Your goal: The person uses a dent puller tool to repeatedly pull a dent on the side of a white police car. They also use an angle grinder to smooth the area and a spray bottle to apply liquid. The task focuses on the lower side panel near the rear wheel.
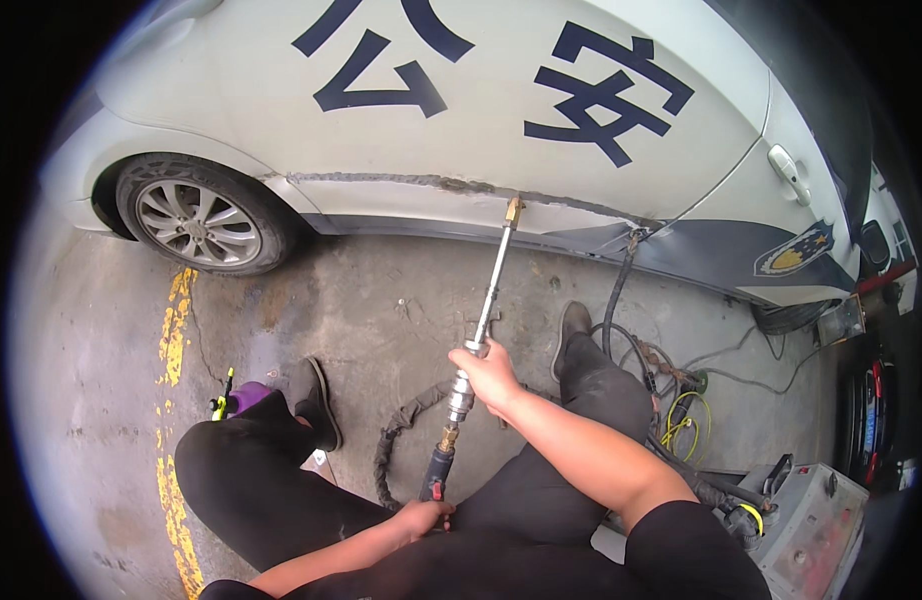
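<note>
I am crouched beside a white car door (pixel 481 110) with a scraped, sanded strip (pixel 421 183) along its lower edge. A long metal puller tool (pixel 491 285) reaches from me to that strip, its brass tip (pixel 514 210) touching the panel. My right hand (pixel 491 375) grips the sliding weight on the shaft. My left hand (pixel 426 517) holds the dark handle (pixel 437 475) at the near end, where a sheathed cable leaves it.
The rear wheel (pixel 196 220) is at the left. A purple object with a yellow-green part (pixel 233 398) lies by my left foot. Cables (pixel 671 400) trail across the concrete to a grey machine box (pixel 816 525) at the lower right. Yellow floor paint (pixel 176 330) runs at the left.
</note>
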Motion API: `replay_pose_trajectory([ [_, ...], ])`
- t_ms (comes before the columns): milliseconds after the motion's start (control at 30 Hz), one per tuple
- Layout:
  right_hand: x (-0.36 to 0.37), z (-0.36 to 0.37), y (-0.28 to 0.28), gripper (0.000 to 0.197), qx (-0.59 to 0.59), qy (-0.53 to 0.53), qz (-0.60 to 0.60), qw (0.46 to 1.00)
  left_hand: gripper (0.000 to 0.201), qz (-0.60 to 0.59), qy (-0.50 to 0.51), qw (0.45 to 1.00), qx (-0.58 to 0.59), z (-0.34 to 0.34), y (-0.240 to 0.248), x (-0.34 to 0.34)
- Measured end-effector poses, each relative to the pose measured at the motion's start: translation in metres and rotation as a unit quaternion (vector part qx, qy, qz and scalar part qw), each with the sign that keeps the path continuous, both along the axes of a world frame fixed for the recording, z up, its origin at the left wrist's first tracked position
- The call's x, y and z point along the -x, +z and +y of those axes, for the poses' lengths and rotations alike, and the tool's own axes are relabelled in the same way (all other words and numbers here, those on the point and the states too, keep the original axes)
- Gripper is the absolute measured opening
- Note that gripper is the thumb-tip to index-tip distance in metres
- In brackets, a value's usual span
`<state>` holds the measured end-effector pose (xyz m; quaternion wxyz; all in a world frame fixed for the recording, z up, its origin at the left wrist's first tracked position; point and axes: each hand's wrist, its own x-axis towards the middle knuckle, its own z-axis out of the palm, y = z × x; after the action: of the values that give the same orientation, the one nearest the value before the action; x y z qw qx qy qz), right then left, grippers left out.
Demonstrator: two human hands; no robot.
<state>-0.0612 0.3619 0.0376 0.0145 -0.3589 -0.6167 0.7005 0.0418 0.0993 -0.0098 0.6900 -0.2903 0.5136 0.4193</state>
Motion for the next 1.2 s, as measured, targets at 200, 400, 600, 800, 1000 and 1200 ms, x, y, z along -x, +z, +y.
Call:
replay_pose_trajectory([
  [200, 0.019, 0.029, -0.012, 0.025, -0.076, 0.09, -0.05, 0.992, 0.013, -0.012, 0.071, 0.997, 0.022, 0.012, 0.002, 0.005],
  [400, 0.062, 0.031, 0.011, 0.028, -0.034, -0.149, 0.136, 0.979, 0.013, -0.003, 0.057, 0.998, 0.027, 0.013, 0.009, 0.008],
  [600, 0.082, 0.08, 0.005, 0.032, 0.248, -0.016, 0.081, 0.965, 0.015, -0.018, 0.05, 0.998, 0.02, 0.009, 0.006, 0.005],
  [800, 0.082, 0.095, 0.0, 0.047, 0.376, 0.055, 0.111, 0.918, 0.017, -0.016, 0.051, 0.999, 0.009, 0.012, 0.007, 0.009],
  [1000, 0.082, 0.067, 0.004, 0.031, 0.269, -0.065, 0.112, 0.954, 0.014, -0.024, 0.069, 0.997, 0.035, 0.011, 0.014, 0.007],
  [1200, 0.079, 0.05, 0.014, 0.027, 0.099, -0.121, 0.072, 0.985, 0.014, -0.003, 0.067, 0.998, 0.01, 0.011, 0.024, 0.009],
])
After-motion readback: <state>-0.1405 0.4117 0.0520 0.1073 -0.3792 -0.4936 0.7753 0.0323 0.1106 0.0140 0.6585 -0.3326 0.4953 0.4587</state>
